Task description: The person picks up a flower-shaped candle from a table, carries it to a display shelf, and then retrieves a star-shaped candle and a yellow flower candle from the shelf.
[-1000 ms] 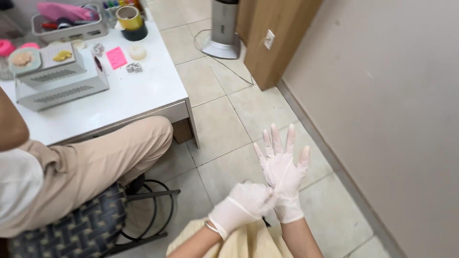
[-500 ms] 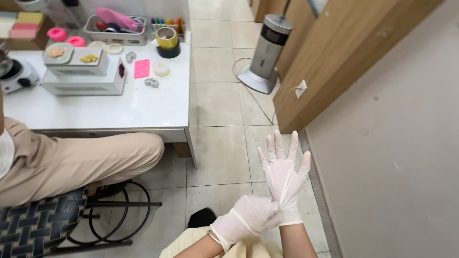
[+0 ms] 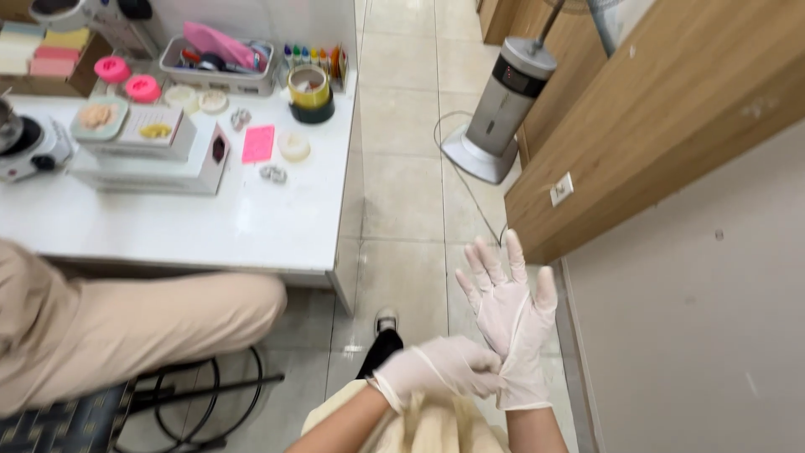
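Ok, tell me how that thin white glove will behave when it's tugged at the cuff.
The white glove looks thin and wrinkled, so probably floppy and stretchy. The left hand pinches its cuff; it likely weighs little and might tear if pulled hard.

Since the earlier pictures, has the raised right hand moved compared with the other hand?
No real move. The right hand is still raised with fingers spread, and the left hand still grips its glove at the wrist. Only the camera turned, so the white table shifted.

White table (image 3: 251, 226), tiled floor (image 3: 402, 193), wooden door (image 3: 637, 126).

White table (image 3: 210, 226) with pink card (image 3: 258, 143)
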